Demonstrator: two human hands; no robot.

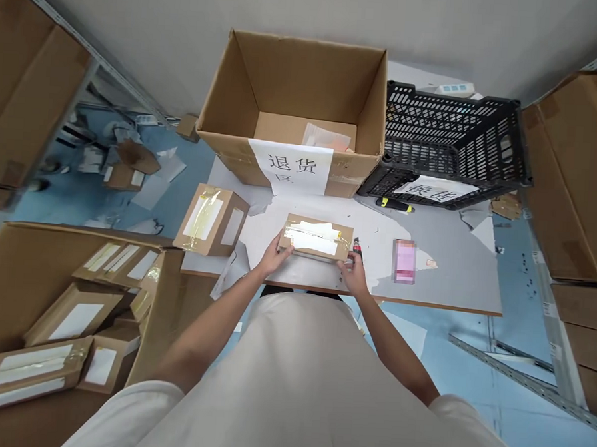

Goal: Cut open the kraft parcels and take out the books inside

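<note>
A small cardboard box with a torn white label and clear tape across its top sits in front of me on the table. My left hand is closed on its near left corner, thumb along the front side. At the box's near right corner, my right hand touches the cardboard with its fingertips. That same hand is closed around a red and black utility knife, which points away from me. To the left stands a larger taped carton with white labels.
A big open carton with a paper sign stands at the back, holding a plastic bag. Beside it is a black plastic crate. A yellow-black tool and a pixelated pink item lie on the table. A large carton of parcels stands left.
</note>
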